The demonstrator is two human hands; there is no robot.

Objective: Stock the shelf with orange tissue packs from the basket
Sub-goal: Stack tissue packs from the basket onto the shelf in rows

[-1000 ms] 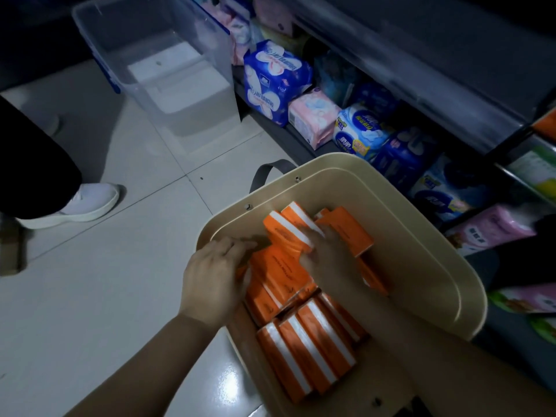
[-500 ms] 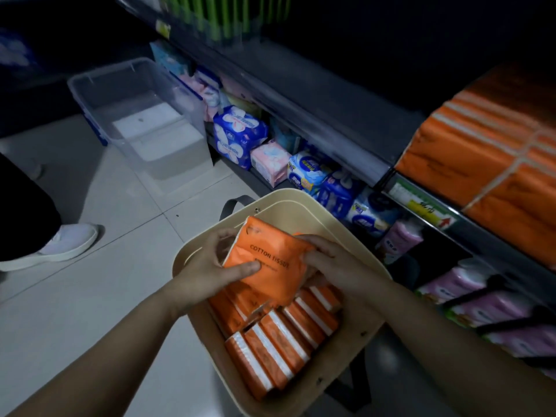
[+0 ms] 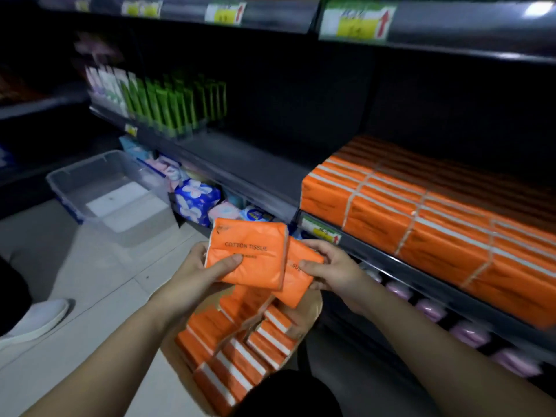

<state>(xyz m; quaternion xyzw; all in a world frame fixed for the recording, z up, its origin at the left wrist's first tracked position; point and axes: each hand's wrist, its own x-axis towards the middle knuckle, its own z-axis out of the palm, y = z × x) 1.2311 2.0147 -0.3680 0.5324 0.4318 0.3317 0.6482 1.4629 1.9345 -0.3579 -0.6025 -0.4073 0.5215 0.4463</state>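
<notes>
Transfer step: one tissue pack (image 3: pixel 246 257) pinched in left hand (image 3: pixel 192 275), second pack (image 3: pixel 296 281) pinched in right hand (image 3: pixel 334 269), above basket (image 3: pixel 313 305) — next, likely up and right onto shelf (image 3: pixel 255 164), beside stocked row (image 3: pixel 421 212).

Dark shelf (image 3: pixel 255 167) stacked with orange tissue packs (image 3: pixel 421 218), clear tub (image 3: pixel 111 191) on tiled floor (image 3: pixel 90 281)

Dim light. Pale tiled floor (image 3: pixel 90 281) runs beside dark metal shelving (image 3: pixel 240 164) with yellow price tags (image 3: pixel 356 22); a clear plastic bin (image 3: pixel 138 227) stands on the floor.
</notes>
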